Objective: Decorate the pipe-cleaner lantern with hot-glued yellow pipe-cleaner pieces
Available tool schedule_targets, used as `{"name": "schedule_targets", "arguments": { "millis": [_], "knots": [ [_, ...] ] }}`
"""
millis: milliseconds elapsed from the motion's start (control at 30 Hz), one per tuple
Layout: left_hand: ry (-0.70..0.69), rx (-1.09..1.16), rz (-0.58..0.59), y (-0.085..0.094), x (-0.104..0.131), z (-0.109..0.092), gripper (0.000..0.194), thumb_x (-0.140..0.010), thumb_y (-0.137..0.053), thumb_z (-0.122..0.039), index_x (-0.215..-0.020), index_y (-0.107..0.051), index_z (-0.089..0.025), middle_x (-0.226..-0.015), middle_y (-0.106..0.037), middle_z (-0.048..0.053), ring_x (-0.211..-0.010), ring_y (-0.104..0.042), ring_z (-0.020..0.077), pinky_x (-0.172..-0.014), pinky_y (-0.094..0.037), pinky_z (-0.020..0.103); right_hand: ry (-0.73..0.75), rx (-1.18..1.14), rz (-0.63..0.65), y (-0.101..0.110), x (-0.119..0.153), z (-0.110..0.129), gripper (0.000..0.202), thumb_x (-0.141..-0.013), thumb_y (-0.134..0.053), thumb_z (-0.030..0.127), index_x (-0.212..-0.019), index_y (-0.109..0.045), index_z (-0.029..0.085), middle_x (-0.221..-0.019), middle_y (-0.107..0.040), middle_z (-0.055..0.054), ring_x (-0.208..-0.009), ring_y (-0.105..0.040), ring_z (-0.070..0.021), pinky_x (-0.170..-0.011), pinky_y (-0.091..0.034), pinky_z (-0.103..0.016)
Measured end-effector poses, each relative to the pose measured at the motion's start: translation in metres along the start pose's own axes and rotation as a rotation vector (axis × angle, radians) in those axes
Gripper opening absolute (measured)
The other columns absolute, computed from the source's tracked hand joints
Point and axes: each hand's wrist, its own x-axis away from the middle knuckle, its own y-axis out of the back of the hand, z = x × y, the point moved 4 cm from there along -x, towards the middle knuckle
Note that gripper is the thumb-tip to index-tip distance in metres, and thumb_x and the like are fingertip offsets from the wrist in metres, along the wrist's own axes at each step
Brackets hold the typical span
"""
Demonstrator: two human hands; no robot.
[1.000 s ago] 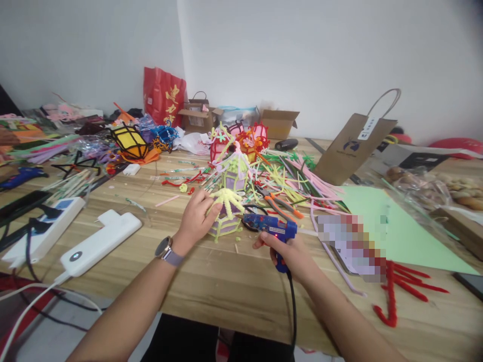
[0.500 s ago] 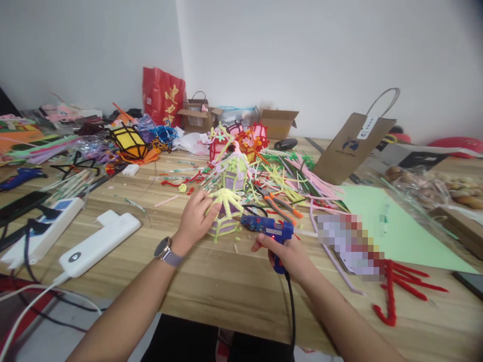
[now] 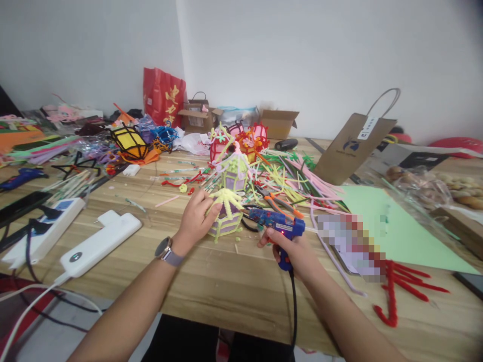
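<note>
My left hand (image 3: 198,218) is closed on the left side of a small lantern (image 3: 226,221) made of yellow-green pipe cleaners with purple panels, which stands on the wooden table. My right hand (image 3: 289,246) is wrapped round the handle of a blue hot glue gun (image 3: 279,223), a small red light glowing on its body. The gun's nozzle points left at the lantern's right side, a short gap away. Just behind stands a second yellow-green and purple lantern (image 3: 234,176) with a pink top.
Orange-handled pliers (image 3: 281,205) and scattered pipe cleaners (image 3: 302,176) lie behind the gun. A white power bank (image 3: 105,244) and a power strip (image 3: 45,229) are at left. Green paper (image 3: 400,226), a brown paper bag (image 3: 352,148) and red pipe cleaners (image 3: 391,296) are at right.
My right hand has drawn the glue gun slightly to the right, and its nozzle has moved away from the lantern. My left hand and the lantern have stayed put.
</note>
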Motion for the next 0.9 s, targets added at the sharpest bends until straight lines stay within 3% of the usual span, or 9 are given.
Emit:
{"name": "schedule_targets", "arguments": {
  "millis": [200,333,700,900],
  "knots": [
    [0.019,0.018,0.003,0.0,0.0,0.0,0.037,-0.094,-0.039,-0.035,-0.061,-0.044,-0.021,-0.073,-0.046,0.003,-0.075,-0.048,0.0186,-0.07,-0.042,0.033,-0.074,-0.308,0.04,-0.021,0.0,0.001,0.036,-0.062,-0.075,0.053,-0.066,-0.062,0.019,-0.062,-0.066,-0.004,-0.058,-0.063,-0.017,-0.033,-0.031,-0.018],
    [0.031,0.021,0.009,-0.001,0.001,0.0,0.036,-0.094,-0.038,-0.036,-0.062,-0.045,-0.021,-0.073,-0.047,0.004,-0.077,-0.048,0.0187,-0.072,-0.042,0.033,-0.146,-0.421,0.074,-0.031,-0.004,0.004,0.039,-0.06,-0.076,0.053,-0.068,-0.06,0.018,-0.06,-0.064,-0.003,-0.06,-0.065,-0.0179,-0.033,-0.028,-0.016],
    [-0.003,-0.02,0.0,-0.001,0.001,0.0,0.036,-0.096,-0.037,-0.035,-0.064,-0.045,-0.02,-0.075,-0.048,0.004,-0.077,-0.049,0.018,-0.07,-0.043,0.032,-0.211,-0.51,0.093,-0.039,-0.009,0.006,0.038,-0.062,-0.077,0.05,-0.065,-0.059,0.017,-0.055,-0.061,-0.001,-0.05,-0.06,-0.0124,-0.032,-0.025,-0.015],
    [-0.015,-0.024,0.002,-0.001,0.001,0.0,0.036,-0.096,-0.036,-0.035,-0.064,-0.044,-0.02,-0.074,-0.047,0.003,-0.076,-0.049,0.0181,-0.07,-0.042,0.032,-0.169,-0.492,0.071,-0.041,-0.009,0.006,0.039,-0.061,-0.078,0.052,-0.064,-0.059,0.017,-0.054,-0.061,-0.001,-0.05,-0.061,-0.0135,-0.032,-0.025,-0.016]
  ]
}}
